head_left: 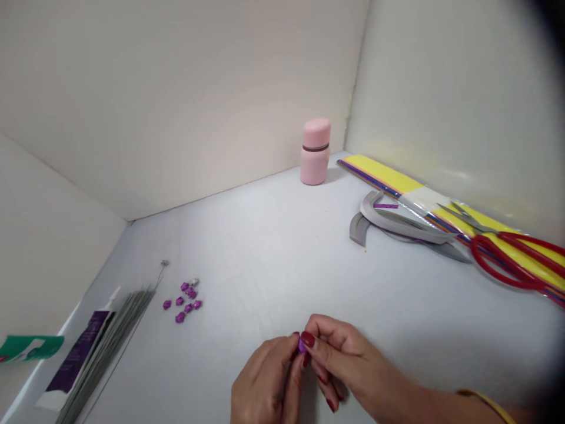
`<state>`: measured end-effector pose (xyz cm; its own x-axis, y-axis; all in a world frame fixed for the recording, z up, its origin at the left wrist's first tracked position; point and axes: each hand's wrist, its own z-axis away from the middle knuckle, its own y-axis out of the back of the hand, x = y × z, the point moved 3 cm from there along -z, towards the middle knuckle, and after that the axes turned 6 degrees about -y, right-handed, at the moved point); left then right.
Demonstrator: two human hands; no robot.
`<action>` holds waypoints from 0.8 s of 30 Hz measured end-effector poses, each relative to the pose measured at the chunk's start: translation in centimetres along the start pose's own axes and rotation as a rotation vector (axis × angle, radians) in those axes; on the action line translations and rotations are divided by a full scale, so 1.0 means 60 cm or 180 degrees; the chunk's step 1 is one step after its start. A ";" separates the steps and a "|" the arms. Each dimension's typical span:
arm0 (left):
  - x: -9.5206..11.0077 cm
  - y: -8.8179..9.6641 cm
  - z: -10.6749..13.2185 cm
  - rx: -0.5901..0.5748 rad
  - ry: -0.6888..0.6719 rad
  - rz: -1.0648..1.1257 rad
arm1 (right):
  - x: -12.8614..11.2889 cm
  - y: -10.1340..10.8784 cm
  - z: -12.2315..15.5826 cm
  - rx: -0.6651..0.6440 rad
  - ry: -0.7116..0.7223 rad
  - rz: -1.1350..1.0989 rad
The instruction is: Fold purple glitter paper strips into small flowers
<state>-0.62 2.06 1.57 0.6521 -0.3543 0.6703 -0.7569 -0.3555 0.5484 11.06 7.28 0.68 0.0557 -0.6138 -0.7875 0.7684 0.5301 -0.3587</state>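
Note:
Between the fingertips of both hands is a small purple paper star (302,345), partly covered by the thumbs and fingers. My left hand (265,380) pinches it from the left. From the right, my right hand (348,356) pinches it too, its thumb lying across the near face. Off to the left on the white table lies a loose group of several finished purple stars (180,317), with a silver star (194,282) at the group's far edge.
Far left are a bundle of grey wires (115,347) and a purple-and-white glue tube (79,353). A pink flask (315,153) stands by the back wall. Grey paper strips (397,224), red-handled scissors (507,259) and a yellow paper pack (379,171) lie at right.

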 end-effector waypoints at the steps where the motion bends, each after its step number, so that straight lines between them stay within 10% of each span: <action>1: 0.000 0.000 0.000 -0.0022 -0.0029 0.0002 | 0.000 0.001 0.000 0.0012 0.0016 0.0097; 8: -0.009 -0.002 -0.005 -0.0391 -0.0055 0.0288 | -0.001 0.012 -0.008 -0.0153 0.0080 0.0486; 24: 0.013 -0.024 0.004 0.0120 -0.0299 -0.0434 | 0.022 -0.006 -0.001 0.0240 0.0401 -0.0010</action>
<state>1.02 2.10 1.21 0.7511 -0.3792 0.5404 -0.6601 -0.4374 0.6107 10.83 6.31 -0.22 -0.0236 -0.5344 -0.8449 0.8144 0.4799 -0.3263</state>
